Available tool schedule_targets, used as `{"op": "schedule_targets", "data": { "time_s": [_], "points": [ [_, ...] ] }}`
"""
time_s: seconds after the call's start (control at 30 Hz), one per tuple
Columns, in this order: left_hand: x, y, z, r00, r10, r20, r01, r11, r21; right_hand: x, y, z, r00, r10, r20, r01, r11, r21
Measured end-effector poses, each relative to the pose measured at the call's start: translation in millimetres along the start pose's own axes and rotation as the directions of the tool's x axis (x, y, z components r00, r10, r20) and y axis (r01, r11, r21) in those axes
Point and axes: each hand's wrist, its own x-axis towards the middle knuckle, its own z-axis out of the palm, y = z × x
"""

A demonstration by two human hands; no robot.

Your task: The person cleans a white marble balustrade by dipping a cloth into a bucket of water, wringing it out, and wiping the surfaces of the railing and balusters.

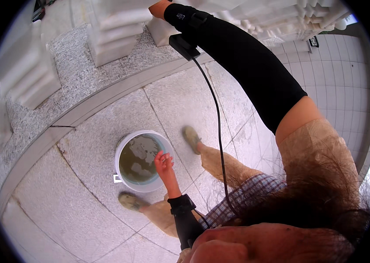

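Note:
My left hand [164,163] hovers over the near right rim of a round white bucket [120,168]. Its fingers are loosely bent and apart, and nothing shows in them. Murky brownish water with pale patches on its surface [134,164] fills part of the bucket. My right arm, in a black sleeve, stretches up to the top of the view. There my right hand [158,8] reaches to the pale stone balusters [117,33]. Only its wrist side is visible; the fingers are hidden, so whether it holds anything does not show.
A raised speckled stone ledge [73,57] with a curved-looking edge carries the balusters. The bucket stands on stone floor slabs [93,153] between my feet. A black cable [218,114] hangs from a small box [184,47] near my right wrist. Grey tiles [336,83] lie at the right.

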Motion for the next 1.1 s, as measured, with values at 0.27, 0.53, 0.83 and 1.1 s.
{"op": "schedule_targets", "data": {
  "time_s": [0.27,0.53,0.83,1.1],
  "points": [
    [-4,17,0,1.000,0.011,-0.003,-0.011,1.000,-0.010,-15,-12,52,0.991,-0.027,0.132,0.036,0.997,-0.064],
    [-3,8,-14,1.000,0.009,-0.026,-0.010,1.000,-0.027,-11,1,54,0.991,0.066,0.114,-0.059,0.997,-0.058],
    [-15,-2,-25,0.995,0.039,-0.086,-0.049,0.992,-0.117,-7,11,54,0.980,0.168,0.108,-0.161,0.984,-0.069],
    [-16,-2,-19,0.997,0.012,-0.076,-0.020,0.995,-0.102,-3,12,55,0.973,0.205,0.107,-0.203,0.979,-0.036]
  ]
}}
